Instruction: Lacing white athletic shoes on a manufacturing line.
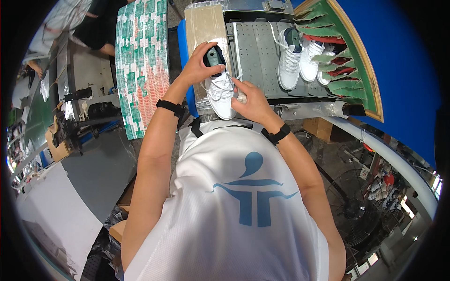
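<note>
The person's left hand is gripping the white lace-up sneaker below it, around the heel collar. The right hand is curling beside the laces; I can't tell whether it's pinching anything. Beyond that hand, rightward, other white sneakers are standing on a perforated grey conveyor.

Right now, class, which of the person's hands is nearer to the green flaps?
Right. The right hand is at the laces of the held shoe, left of the flaps; the left hand is by that shoe's ankle opening, farther left.
</note>
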Demonstrator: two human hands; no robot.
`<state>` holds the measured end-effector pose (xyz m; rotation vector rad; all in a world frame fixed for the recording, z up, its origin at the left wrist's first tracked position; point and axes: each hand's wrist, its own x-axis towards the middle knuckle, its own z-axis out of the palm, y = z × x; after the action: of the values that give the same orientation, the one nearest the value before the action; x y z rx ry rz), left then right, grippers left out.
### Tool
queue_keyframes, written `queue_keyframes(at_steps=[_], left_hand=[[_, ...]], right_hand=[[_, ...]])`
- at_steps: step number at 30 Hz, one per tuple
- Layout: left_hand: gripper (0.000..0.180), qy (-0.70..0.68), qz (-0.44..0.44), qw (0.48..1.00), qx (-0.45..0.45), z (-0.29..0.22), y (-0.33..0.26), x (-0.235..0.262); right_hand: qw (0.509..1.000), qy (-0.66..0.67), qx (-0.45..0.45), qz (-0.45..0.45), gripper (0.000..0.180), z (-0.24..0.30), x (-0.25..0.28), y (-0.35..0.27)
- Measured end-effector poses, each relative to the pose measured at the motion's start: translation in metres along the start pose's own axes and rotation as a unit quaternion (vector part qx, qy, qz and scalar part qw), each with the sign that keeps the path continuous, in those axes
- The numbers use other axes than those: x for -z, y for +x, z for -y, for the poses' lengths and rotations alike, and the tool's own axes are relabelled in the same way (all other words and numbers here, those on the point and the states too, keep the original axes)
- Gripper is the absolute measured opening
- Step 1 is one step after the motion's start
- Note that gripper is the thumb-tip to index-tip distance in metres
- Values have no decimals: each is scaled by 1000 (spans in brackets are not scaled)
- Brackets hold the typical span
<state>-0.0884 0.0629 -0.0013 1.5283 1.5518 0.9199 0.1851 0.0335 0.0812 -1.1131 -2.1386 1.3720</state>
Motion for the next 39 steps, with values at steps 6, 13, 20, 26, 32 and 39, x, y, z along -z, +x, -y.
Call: queue_keyframes(at_steps=[6, 13, 20, 26, 32, 39], left_hand=[[92, 0, -4, 1000, -1, -5, 2, 0], [92, -16, 4, 1000, 10, -1, 1, 4], [94, 1, 0, 1000, 8, -12, 4, 3], [94, -18, 2, 1000, -12, -13, 5, 0], [94, 18, -18, 1000, -10, -7, 3, -3], [93, -47, 5, 999, -2, -7, 1, 6]], right_hand=[[1000, -20, 4, -11, 67, -2, 0, 3], [978, -194, 37, 65, 70, 48, 21, -32], [980, -180, 66, 46, 68, 70, 30, -44], [972, -204, 111, 14, 70, 25, -15, 6], [984, -148, 53, 89, 73, 39, -28, 11], [980, -152, 57, 117, 69, 46, 23, -29]])
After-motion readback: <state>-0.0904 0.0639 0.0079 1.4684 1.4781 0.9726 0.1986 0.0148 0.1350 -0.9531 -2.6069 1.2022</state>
